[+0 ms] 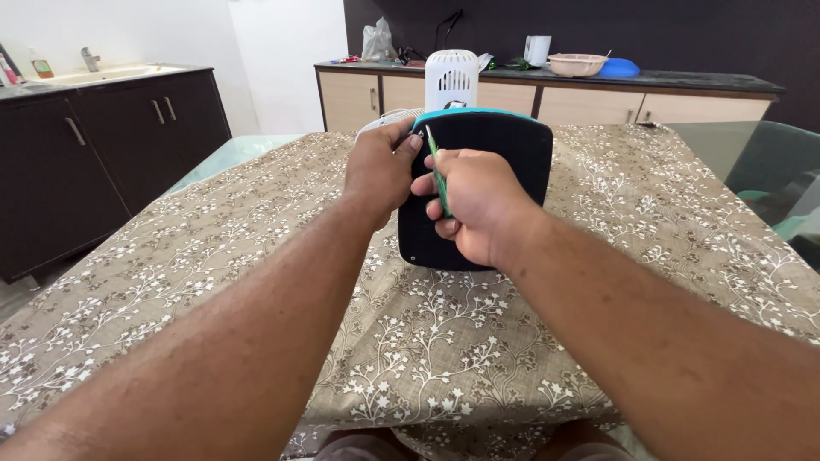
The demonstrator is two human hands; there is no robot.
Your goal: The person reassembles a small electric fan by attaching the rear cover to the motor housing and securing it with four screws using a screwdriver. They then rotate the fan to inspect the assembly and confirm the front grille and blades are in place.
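Your right hand [474, 205] pinches a thin green screwdriver [438, 175], left hand [380, 171] grips the dark rounded teal-edged plastic panel [495, 171] standing on the brown floral tablecloth [213, 256]; white slatted fan casing [451, 78] behind.

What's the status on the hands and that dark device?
Left hand grips dark device top edge. Right hand holds thin green tool against it. Device stands on patterned tablecloth; nothing obstructing.

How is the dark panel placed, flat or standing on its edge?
Standing: the panel rises from the table, its left hand gripping its top corner.
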